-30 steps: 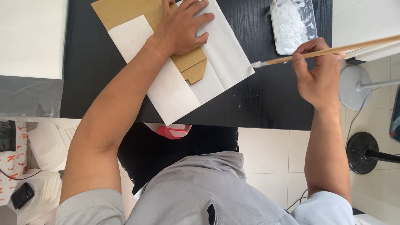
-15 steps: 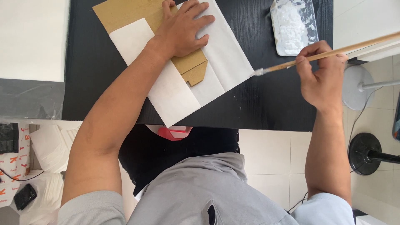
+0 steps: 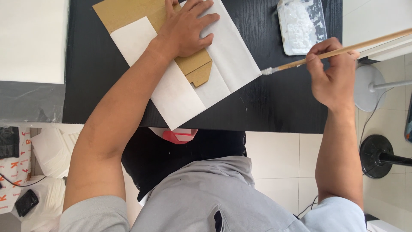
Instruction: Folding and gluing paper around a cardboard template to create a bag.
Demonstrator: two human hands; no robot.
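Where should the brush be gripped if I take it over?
Grip the bare wooden handle of the brush near its middle, from above, roughly where the right hand pinches it. The bristle tip looks wet with white paste, and the long handle slants up to the right.

— Any packages on the black table [image 3: 274, 107]?

— One flat brown cardboard envelope [image 3: 128, 13] at the far edge, partly wrapped in white paper [image 3: 231, 60], its pointed flap tucked toward the near edge. By the far right corner lies a clear rectangular plastic tray [image 3: 300, 25] of white paste (a container, arguably).

— Off the table?

— At the left, below the table's near left corner, a white box with orange lettering [image 3: 17, 172], and a dark phone-like object [image 3: 26, 202], screen unreadable.
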